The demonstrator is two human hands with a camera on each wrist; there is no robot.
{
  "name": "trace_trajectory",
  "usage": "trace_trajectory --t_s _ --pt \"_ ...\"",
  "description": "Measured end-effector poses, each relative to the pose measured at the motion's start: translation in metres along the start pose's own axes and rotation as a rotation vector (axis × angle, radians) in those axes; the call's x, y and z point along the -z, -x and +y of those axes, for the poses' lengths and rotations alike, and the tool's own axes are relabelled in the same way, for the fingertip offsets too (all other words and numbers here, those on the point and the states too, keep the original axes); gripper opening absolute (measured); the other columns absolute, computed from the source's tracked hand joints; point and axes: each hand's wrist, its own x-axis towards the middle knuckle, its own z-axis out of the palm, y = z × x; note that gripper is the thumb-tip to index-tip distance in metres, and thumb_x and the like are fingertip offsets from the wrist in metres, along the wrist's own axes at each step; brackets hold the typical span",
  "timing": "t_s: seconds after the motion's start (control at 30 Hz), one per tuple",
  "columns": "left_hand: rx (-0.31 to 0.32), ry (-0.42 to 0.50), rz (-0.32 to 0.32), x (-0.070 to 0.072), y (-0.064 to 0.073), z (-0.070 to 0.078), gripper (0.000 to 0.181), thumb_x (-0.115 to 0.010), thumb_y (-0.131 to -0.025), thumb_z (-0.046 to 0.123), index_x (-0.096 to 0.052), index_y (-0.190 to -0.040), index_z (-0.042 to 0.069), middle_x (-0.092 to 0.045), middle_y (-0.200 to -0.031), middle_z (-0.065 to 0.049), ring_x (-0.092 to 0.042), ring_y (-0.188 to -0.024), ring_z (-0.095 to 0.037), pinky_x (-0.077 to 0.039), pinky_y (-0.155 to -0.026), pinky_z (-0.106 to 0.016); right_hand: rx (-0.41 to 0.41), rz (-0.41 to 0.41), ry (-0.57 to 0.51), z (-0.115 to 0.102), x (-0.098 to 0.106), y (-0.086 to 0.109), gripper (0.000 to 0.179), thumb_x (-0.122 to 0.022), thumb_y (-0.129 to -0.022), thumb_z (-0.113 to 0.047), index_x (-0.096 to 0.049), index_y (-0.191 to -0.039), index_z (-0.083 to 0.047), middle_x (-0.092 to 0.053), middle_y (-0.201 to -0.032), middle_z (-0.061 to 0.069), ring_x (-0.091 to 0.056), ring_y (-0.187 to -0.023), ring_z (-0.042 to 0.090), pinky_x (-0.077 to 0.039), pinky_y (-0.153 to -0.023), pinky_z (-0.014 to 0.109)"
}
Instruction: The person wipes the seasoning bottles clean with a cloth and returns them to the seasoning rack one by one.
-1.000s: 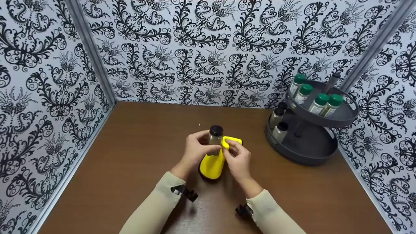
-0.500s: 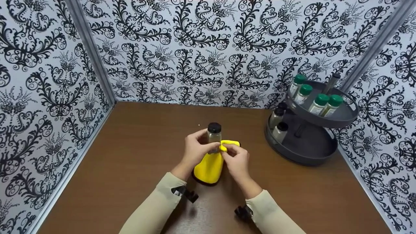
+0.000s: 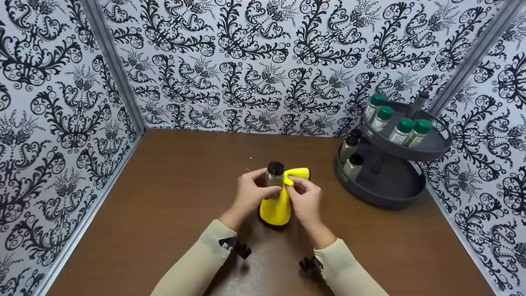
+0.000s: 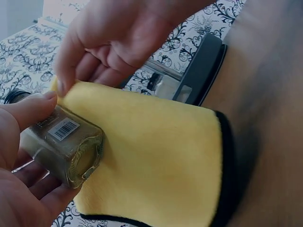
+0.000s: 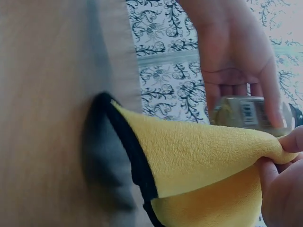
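Observation:
My left hand point(image 3: 251, 190) grips a square glass spice jar point(image 4: 64, 142) with a black cap, upright above the table in the head view. A barcode label shows on its side in both wrist views. My right hand point(image 3: 306, 200) pinches a yellow cloth point(image 3: 276, 210) with black edging between thumb and fingers. From that pinch the cloth point(image 5: 203, 146) hangs down in folds, right beside the jar. In the left wrist view the cloth spreads behind the jar, and the right fingertips are close to the jar's neck.
At the right stands a dark two-tier round rack point(image 3: 382, 201). Several green-capped jars point(image 3: 400, 130) sit on its upper tier, and black-capped jars point(image 3: 352, 166) on the lower one. Patterned walls point(image 3: 254, 82) enclose the brown table point(image 3: 185, 172) on the left, back and right.
Both hands dipped slightly left, then came back right with the jar and the cloth. The cloth's hanging end swung left and back, and now looks narrower and more bunched than half a second ago.

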Motion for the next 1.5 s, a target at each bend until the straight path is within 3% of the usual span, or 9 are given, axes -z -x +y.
trace_trajectory --t_s 0.17,0.33,0.83,1.0,1.13,1.27,1.5 --pt "0.003 -0.034 -0.033 -0.003 0.003 -0.005 0.042 -0.096 -0.079 0.030 -0.081 -0.118 0.022 -0.080 -0.106 -0.002 -0.075 -0.093 -0.019 -0.066 -0.080 -0.033 0.040 0.032 -0.052 -0.008 0.003 -0.004 0.019 -0.079 -0.089 0.006 -0.080 -0.107 0.006 -0.078 -0.106 0.027 -0.075 -0.087 0.007 -0.062 -0.082 0.021" --pt "0.008 -0.058 -0.018 -0.005 0.005 -0.005 0.042 -0.097 -0.077 0.029 -0.082 -0.116 0.023 -0.081 -0.104 0.000 -0.075 -0.092 -0.016 -0.065 -0.081 -0.033 0.061 0.029 -0.080 -0.010 0.004 -0.006 0.019 -0.077 -0.089 0.008 -0.080 -0.108 0.007 -0.078 -0.107 0.028 -0.075 -0.087 0.008 -0.062 -0.081 0.022" --pt "-0.010 0.025 0.031 0.001 0.002 0.008 0.043 -0.097 -0.078 0.027 -0.082 -0.118 0.021 -0.080 -0.105 -0.007 -0.073 -0.085 -0.023 -0.064 -0.068 -0.033 -0.006 -0.092 0.041 0.002 0.001 -0.001 0.021 -0.082 -0.088 0.002 -0.082 -0.109 0.001 -0.080 -0.105 0.021 -0.075 -0.084 0.013 -0.062 -0.078 0.020" --pt "-0.004 0.029 0.050 0.001 0.000 0.008 0.042 -0.096 -0.079 0.027 -0.082 -0.118 0.022 -0.080 -0.105 -0.006 -0.074 -0.088 -0.023 -0.065 -0.074 -0.035 -0.022 -0.108 0.085 0.003 0.000 0.001 0.020 -0.083 -0.087 0.002 -0.083 -0.107 0.000 -0.080 -0.105 0.020 -0.076 -0.087 0.017 -0.061 -0.079 0.020" --pt "-0.018 0.022 0.101 0.001 0.000 0.009 0.043 -0.095 -0.080 0.028 -0.081 -0.120 0.019 -0.080 -0.107 -0.006 -0.075 -0.094 -0.026 -0.065 -0.083 -0.038 -0.037 -0.126 0.105 0.005 -0.002 0.002 0.019 -0.082 -0.088 0.001 -0.082 -0.106 0.000 -0.080 -0.105 0.019 -0.076 -0.088 0.020 -0.061 -0.077 0.019" --pt "-0.044 0.005 0.143 0.001 0.000 0.011 0.044 -0.095 -0.081 0.027 -0.081 -0.121 0.016 -0.080 -0.105 -0.006 -0.075 -0.094 -0.027 -0.065 -0.084 -0.038 -0.063 -0.144 0.118 0.009 -0.003 0.003 0.017 -0.080 -0.089 0.001 -0.081 -0.106 0.002 -0.080 -0.107 0.019 -0.078 -0.094 0.023 -0.061 -0.077 0.020" --pt "-0.046 -0.009 0.132 0.001 0.001 0.013 0.044 -0.095 -0.080 0.027 -0.081 -0.121 0.020 -0.080 -0.107 -0.003 -0.075 -0.094 -0.018 -0.064 -0.086 -0.040 -0.102 -0.153 0.081 0.007 -0.002 0.001 0.016 -0.079 -0.092 -0.001 -0.081 -0.108 0.002 -0.079 -0.109 0.020 -0.078 -0.097 0.024 -0.062 -0.080 0.023"
